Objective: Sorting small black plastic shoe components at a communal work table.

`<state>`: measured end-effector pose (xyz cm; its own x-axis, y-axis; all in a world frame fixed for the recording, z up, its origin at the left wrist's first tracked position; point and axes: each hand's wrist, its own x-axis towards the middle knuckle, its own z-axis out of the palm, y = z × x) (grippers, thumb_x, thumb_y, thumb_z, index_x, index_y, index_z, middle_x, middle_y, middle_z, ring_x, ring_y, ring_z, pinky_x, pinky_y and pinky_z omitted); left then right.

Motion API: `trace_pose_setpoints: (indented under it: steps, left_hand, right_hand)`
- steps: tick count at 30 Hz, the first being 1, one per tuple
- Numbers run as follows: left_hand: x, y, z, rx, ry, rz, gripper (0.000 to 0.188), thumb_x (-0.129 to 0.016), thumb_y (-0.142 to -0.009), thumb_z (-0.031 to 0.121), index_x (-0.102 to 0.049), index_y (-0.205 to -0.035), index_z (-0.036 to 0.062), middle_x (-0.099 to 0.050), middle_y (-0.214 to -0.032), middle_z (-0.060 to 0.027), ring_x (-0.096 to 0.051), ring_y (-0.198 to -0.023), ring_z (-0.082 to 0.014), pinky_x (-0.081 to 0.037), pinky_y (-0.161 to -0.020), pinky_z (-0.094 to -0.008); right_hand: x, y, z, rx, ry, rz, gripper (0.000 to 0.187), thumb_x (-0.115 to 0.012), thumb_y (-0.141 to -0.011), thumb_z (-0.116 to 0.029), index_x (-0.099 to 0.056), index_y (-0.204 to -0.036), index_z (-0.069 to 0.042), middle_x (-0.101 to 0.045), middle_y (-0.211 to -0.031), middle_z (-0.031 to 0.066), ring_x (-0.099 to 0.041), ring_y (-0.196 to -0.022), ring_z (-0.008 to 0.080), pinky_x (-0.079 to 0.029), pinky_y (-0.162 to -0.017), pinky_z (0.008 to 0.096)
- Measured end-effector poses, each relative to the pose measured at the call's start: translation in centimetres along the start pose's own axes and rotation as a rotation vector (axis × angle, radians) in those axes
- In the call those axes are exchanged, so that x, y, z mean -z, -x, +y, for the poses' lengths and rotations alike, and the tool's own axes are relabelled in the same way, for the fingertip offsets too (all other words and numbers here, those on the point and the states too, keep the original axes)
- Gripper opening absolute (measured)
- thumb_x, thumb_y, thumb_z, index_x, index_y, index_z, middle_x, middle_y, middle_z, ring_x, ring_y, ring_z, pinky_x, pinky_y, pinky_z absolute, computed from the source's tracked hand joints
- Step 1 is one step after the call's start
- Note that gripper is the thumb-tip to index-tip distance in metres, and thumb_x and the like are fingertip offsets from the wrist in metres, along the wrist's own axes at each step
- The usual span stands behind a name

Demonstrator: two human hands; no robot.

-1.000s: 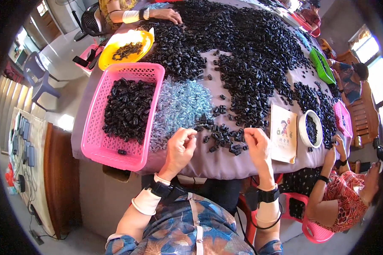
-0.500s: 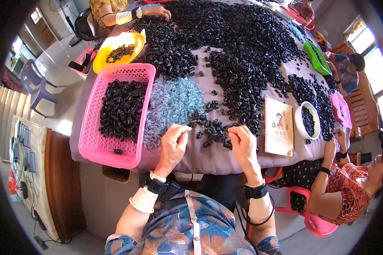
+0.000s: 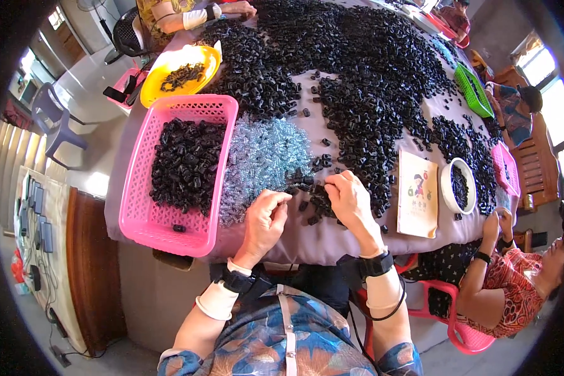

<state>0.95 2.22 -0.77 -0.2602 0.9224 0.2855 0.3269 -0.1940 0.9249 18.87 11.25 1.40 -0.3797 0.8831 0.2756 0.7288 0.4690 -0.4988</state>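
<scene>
My left hand [image 3: 266, 219] is closed in a pinch, thumb against forefinger, beside the near right edge of a heap of small clear bluish plastic pieces [image 3: 266, 150]. To its right, my right hand [image 3: 351, 202] also pinches, its fingertips over a few loose small black plastic parts [image 3: 318, 203]. The fingers hide whatever either hand holds. A large heap of the same black parts [image 3: 363, 119] spreads beyond both hands. Left of the clear pieces, a pink plastic basket [image 3: 163, 239] holds a pile of black parts.
A yellow tray [image 3: 207, 78] stands beyond the pink basket. On the right lie a booklet [image 3: 413, 216], a white bowl [image 3: 445, 195] and a green basket [image 3: 473, 91]. A co-worker's hands [image 3: 498, 224] are at the right table edge; another person's hand [image 3: 239, 9] is far left.
My right hand has moved left, toward my left hand, narrowing the gap. My left hand has shifted slightly right and nearer me. The co-worker's hands at right have come together.
</scene>
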Motion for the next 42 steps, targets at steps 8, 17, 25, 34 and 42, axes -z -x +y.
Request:
trace_pose_setpoints:
  steps: [8, 17, 25, 34, 42]
  left_hand:
    - [0.4, 0.1, 0.0, 0.023, 0.027, -0.024, 0.016, -0.057, -0.082, -0.006, -0.063, -0.096, 0.0016, -0.056, -0.082, -0.0020, -0.049, -0.061, -0.0055, -0.039, -0.054, -0.0203]
    - [0.2, 0.0, 0.0, -0.011, 0.022, -0.016, 0.019, -0.057, -0.081, -0.008, -0.062, -0.097, 0.0012, -0.056, -0.083, -0.0032, -0.049, -0.061, -0.0067, -0.039, -0.054, -0.0206]
    - [0.4, 0.0, 0.4, 0.003, 0.010, -0.030, 0.018, -0.056, -0.081, -0.008, -0.062, -0.095, 0.0020, -0.058, -0.083, -0.0076, -0.055, -0.064, -0.0145, -0.044, -0.056, -0.0251]
    - [0.2, 0.0, 0.4, 0.016, 0.017, -0.025, 0.018, -0.056, -0.081, -0.008, -0.062, -0.095, 0.0022, -0.055, -0.080, -0.0055, -0.049, -0.059, -0.0106, -0.041, -0.054, -0.0233]
    - [0.3, 0.0, 0.7, 0.040, 0.000, -0.044, 0.018, -0.057, -0.082, -0.007, -0.062, -0.097, 0.0022, -0.055, -0.081, -0.0045, -0.049, -0.060, -0.0090, -0.041, -0.054, -0.0222]
  right_hand:
    - [0.6, -0.9, 0.0, -0.077, -0.066, -0.032, 0.009, -0.059, -0.081, -0.010, -0.063, -0.087, -0.005, -0.059, -0.087, 0.0113, -0.059, -0.084, 0.0305, -0.048, -0.073, 0.0389]
    - [-0.5, -1.7, -0.3, 0.218, -0.026, 0.004, 0.023, -0.055, -0.078, 0.002, -0.060, -0.100, -0.001, -0.056, -0.102, 0.0149, -0.054, -0.093, 0.0338, -0.045, -0.082, 0.0400]
    - [2.7, -0.6, 3.4, 0.099, 0.028, 0.108, 0.015, -0.060, -0.075, 0.001, -0.063, -0.089, -0.003, -0.057, -0.093, 0.0104, -0.054, -0.086, 0.0311, -0.045, -0.076, 0.0390]
    - [4.4, -0.3, 4.5, 0.058, 0.133, 0.181, 0.007, -0.062, -0.076, -0.001, -0.061, -0.082, -0.004, -0.057, -0.088, 0.0089, -0.052, -0.084, 0.0296, -0.044, -0.075, 0.0383]
    - [3.5, -0.7, 3.2, 0.077, 0.055, 0.169, 0.006, -0.061, -0.078, -0.004, -0.063, -0.084, -0.006, -0.058, -0.084, 0.0079, -0.053, -0.082, 0.0287, -0.044, -0.073, 0.0379]
